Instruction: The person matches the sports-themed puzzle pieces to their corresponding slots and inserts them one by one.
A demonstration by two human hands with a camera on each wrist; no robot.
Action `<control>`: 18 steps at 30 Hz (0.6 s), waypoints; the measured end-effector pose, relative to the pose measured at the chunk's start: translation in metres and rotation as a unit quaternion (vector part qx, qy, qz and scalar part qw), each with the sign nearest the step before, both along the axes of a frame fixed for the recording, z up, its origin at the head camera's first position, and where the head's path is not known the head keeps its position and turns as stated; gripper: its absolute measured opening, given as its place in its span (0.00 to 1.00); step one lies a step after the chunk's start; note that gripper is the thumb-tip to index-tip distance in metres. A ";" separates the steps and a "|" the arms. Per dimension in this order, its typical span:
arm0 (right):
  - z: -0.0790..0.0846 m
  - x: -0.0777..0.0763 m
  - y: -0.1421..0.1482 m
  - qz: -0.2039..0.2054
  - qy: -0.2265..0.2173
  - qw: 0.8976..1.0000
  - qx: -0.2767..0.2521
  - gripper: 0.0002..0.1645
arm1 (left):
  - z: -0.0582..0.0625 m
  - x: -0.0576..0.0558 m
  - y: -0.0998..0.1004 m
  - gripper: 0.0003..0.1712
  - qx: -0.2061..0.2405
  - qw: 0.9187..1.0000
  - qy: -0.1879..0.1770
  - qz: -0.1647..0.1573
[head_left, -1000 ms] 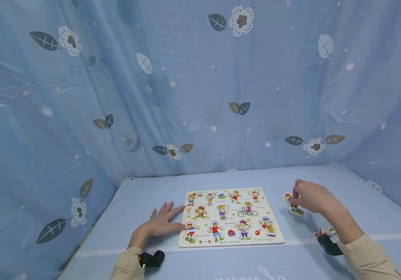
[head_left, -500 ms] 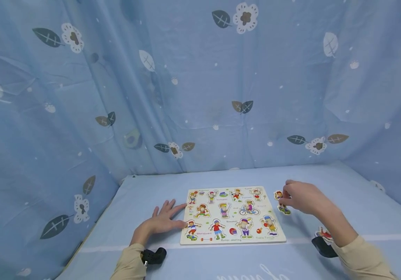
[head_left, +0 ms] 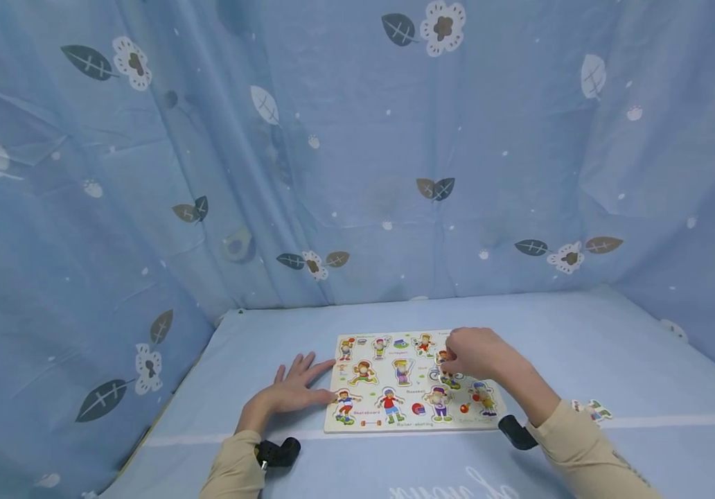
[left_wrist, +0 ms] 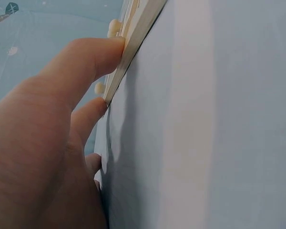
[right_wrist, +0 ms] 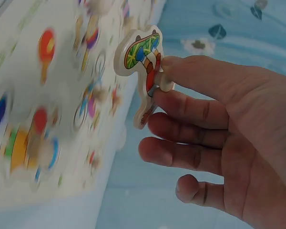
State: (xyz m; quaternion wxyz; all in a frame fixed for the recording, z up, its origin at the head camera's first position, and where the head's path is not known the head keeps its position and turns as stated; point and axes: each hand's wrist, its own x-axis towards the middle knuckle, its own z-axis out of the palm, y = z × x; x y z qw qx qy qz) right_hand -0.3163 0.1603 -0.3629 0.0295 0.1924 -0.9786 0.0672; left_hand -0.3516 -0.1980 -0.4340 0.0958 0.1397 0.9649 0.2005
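My right hand (head_left: 481, 355) pinches a wooden puzzle piece (right_wrist: 142, 59) between thumb and fingers. The piece shows a figure on a green skateboard and is held above the right side of the puzzle board (head_left: 373, 397). Its other fingers are loosely bent in the right wrist view. That board is flat and cream, with several knobbed sports figures in it. My left hand (head_left: 292, 389) lies at the board's left edge with its fingers spread. In the left wrist view, the left thumb (left_wrist: 107, 50) and a fingertip touch the edge of the board.
On the light blue cloth (head_left: 432, 461), to the right of the board, lies a loose puzzle piece (head_left: 597, 410), partly hidden by the right sleeve. A blue patterned curtain (head_left: 357, 152) hangs behind and at the sides. Black wrist devices (head_left: 279, 452) sit below both hands.
The right hand has carried the skateboard puzzle piece leftward from beside the board to above its right part. The left hand stays at the board's edge. The head view shifts slightly.
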 end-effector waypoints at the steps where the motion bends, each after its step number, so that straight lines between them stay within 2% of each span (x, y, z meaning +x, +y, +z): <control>1: 0.000 -0.001 -0.007 0.005 -0.002 1.000 0.002 0.18 | 0.000 0.000 0.000 0.48 -0.002 1.000 -0.001 0.001; 10: 0.000 -0.006 -0.056 0.024 -0.013 1.000 0.005 0.20 | 0.002 -0.001 0.004 0.48 -0.003 1.000 0.001 -0.002; 18: -0.003 -0.008 -0.076 0.068 -0.001 0.997 0.023 0.32 | -0.001 -0.004 -0.001 0.47 -0.001 1.000 0.001 -0.008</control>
